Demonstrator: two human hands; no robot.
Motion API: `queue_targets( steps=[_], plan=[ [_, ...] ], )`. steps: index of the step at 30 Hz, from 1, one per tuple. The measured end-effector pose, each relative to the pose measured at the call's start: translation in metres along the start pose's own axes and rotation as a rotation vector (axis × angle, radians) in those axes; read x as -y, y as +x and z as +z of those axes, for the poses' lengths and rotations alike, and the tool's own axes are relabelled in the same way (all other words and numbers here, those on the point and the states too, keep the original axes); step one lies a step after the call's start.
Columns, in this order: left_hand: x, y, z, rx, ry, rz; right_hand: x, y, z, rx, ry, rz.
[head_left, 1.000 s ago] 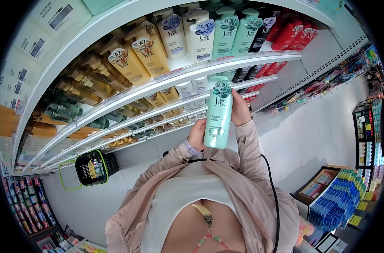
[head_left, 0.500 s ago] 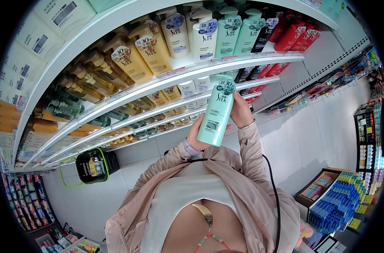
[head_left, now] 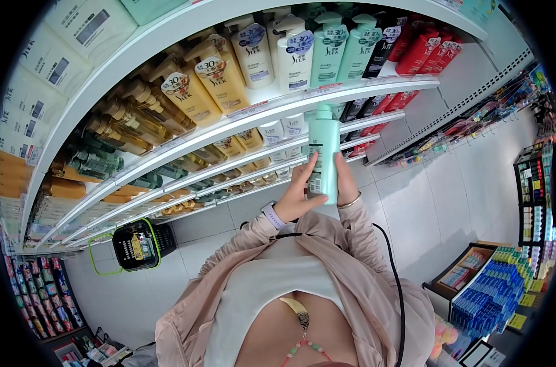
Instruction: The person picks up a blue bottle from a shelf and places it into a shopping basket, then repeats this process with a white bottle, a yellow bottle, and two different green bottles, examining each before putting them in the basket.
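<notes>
A mint-green pump bottle [head_left: 325,147] stands upright between my two hands, its narrow side with small print and a barcode facing me. My left hand [head_left: 297,194] has its fingers and thumb on the bottle's left side near the base, a lilac watch band at the wrist. Along the right side, my right hand [head_left: 346,178] grips the bottle; its fingertips are partly hidden behind it. Just beyond the bottle's pump is the edge of a white shelf [head_left: 278,109] with white, mint, black and red bottles.
Yellow bottles [head_left: 220,76] fill the shelf at upper left. A black basket with green trim [head_left: 163,240] holding bottles stands on the tiled floor [head_left: 412,196]. At lower right is a display of blue boxes [head_left: 489,293]. A black cable [head_left: 402,293] hangs beside my right sleeve.
The bottle has turned from its front label to its narrow printed side and become more upright. My left hand has moved onto its left side, with the fingers now in view.
</notes>
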State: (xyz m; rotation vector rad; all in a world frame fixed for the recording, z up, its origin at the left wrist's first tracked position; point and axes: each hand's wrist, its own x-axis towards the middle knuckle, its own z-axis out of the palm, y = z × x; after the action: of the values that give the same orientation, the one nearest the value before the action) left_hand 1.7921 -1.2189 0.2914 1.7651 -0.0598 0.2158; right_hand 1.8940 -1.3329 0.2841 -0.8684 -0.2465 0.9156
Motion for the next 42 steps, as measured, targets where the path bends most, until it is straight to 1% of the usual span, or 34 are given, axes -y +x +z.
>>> queue_targets(
  steps=[1,3,5,6,7,9,10,12,15,19,21,26,40,42],
  plan=[
    [-0.005,-0.002,0.001,-0.003,0.001,0.002,-0.002,0.001,-0.002,0.034,0.133,0.052],
    [-0.015,-0.005,0.002,-0.076,-0.072,-0.009,0.0,0.0,0.004,0.067,0.173,0.055],
    [-0.018,-0.005,0.002,-0.083,-0.097,0.028,0.011,-0.002,0.017,0.209,0.398,-0.032],
    [-0.019,-0.005,0.002,-0.089,-0.122,0.065,0.012,-0.002,0.025,0.088,0.418,-0.102],
    [-0.02,-0.005,0.0,-0.09,-0.121,0.066,0.012,-0.002,0.025,0.089,0.418,-0.103],
    [-0.021,-0.003,-0.002,-0.05,0.021,0.051,0.013,-0.005,0.025,0.209,0.578,-0.106],
    [-0.023,-0.003,-0.001,-0.05,0.022,0.054,0.012,-0.006,0.024,0.217,0.612,-0.09],
    [-0.025,-0.004,0.003,-0.062,0.156,0.052,0.014,-0.011,0.029,0.22,0.607,-0.092],
    [-0.021,-0.006,0.005,-0.085,0.19,0.11,0.014,-0.015,0.033,0.25,0.614,-0.103],
    [-0.018,-0.007,0.005,-0.072,0.199,0.127,0.014,-0.017,0.034,0.245,0.589,-0.109],
    [-0.015,-0.008,0.007,-0.079,0.151,0.09,0.014,-0.018,0.034,0.257,0.594,-0.109],
    [-0.013,-0.011,0.008,-0.083,0.147,0.078,0.011,-0.018,0.033,0.192,0.568,-0.109],
    [-0.014,-0.02,0.011,-0.127,0.133,0.073,0.002,-0.023,0.03,0.219,0.641,-0.045],
    [-0.013,-0.024,0.012,-0.116,0.134,0.032,0.0,-0.025,0.03,0.236,0.661,-0.035]
  ],
)
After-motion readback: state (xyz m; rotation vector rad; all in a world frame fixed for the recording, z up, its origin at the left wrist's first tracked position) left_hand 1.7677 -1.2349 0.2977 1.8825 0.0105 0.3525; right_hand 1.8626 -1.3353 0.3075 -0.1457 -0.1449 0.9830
